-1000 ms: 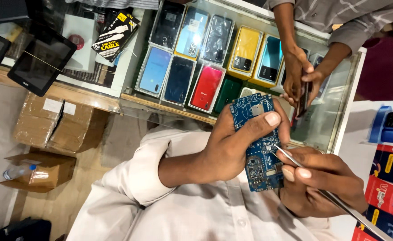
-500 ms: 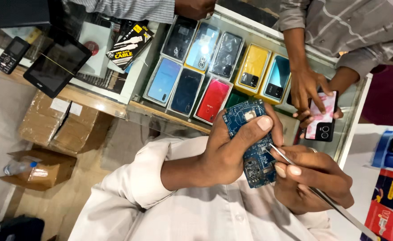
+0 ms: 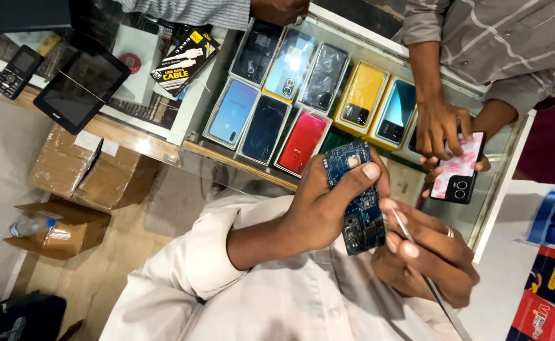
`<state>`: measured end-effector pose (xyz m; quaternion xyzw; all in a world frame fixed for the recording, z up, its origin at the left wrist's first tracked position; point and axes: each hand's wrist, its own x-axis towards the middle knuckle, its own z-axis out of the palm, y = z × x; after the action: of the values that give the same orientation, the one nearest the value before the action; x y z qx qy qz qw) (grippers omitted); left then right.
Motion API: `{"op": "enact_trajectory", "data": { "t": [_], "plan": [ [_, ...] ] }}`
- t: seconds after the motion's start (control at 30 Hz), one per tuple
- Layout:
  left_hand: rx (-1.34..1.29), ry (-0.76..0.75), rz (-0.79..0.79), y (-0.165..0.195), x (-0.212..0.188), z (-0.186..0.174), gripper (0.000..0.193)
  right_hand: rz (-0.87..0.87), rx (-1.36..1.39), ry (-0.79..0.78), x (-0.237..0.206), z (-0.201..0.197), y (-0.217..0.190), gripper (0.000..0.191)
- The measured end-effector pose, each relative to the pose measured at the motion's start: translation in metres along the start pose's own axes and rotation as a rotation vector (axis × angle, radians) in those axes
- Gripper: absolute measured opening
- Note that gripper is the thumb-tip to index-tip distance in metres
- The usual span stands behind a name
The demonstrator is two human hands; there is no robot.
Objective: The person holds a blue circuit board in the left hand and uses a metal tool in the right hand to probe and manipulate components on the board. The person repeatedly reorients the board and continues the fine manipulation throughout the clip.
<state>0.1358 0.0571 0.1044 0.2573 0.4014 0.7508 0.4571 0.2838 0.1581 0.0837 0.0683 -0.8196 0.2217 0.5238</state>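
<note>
Head camera, looking down, and we run left to right. At the far left edge of the glass counter (image 3: 164, 136) lies one small black keypad phone (image 3: 16, 71), then one black tablet (image 3: 82, 91), then one black-and-yellow cable box (image 3: 184, 60). Below the counter, on the floor, two cardboard boxes (image 3: 88, 170) and one clear water bottle (image 3: 30, 226).

Under the glass, a display of phone cases (image 3: 271, 126) in clear packs: nine can be counted, three dark ones in the back row, then light blue, navy and red in front, then yellow, teal and a partly hidden one toward the right.

Centre frame now: the left hand (image 3: 318, 211) is closed around one blue circuit board (image 3: 356, 199), thumb pressed on its upper face, fingers wrapped behind, board held upright above the counter's near edge and covering part of the glass. Just right of it, the right hand (image 3: 432, 252) pinches one thin metal tool (image 3: 425, 278) between thumb and fingertips, its tip touching the board's right edge, its shaft running off to the bottom right.

Across the counter, another person's two hands (image 3: 441, 129) grip one phone with a pink patterned back (image 3: 457, 173). At the far right edge, colourful boxes (image 3: 552, 278), partly cut off.
</note>
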Motion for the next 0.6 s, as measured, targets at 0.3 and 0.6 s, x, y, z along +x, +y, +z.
{"op": "enact_trajectory", "data": {
  "t": [0.3,0.6],
  "plan": [
    [0.058,0.015,0.006,-0.004,-0.009,0.004,0.034,0.149,0.018,0.023,0.016,0.016,-0.021,0.024],
    [0.011,-0.008,-0.061,-0.009,-0.014,0.009,0.041,0.342,-0.184,0.004,0.009,0.008,-0.049,0.020]
  ]
}}
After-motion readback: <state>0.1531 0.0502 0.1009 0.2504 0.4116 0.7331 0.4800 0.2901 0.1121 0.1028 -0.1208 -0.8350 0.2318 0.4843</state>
